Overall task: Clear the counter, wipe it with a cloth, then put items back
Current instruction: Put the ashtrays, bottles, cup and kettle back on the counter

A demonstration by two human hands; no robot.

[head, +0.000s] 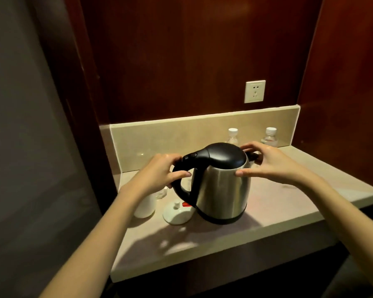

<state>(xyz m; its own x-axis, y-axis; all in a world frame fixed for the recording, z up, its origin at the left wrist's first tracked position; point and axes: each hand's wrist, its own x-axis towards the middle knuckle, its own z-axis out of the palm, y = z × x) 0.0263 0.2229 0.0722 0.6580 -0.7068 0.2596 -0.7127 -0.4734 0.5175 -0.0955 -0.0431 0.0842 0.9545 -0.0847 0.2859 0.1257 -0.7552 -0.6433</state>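
Hands on both sides of the kettle, reading left to right. White cylindrical cup sits at the left end of our beige stone counter, a white round ceramic lid just beside it. Our left hand grips the black handle of the stainless steel electric kettle. We can't tell if the kettle is touching the counter. Our right hand presses its upper body, thumb in front and fingers curled round the spout side. Two clear plastic water bottles stand behind by the back wall; white wall socket above.
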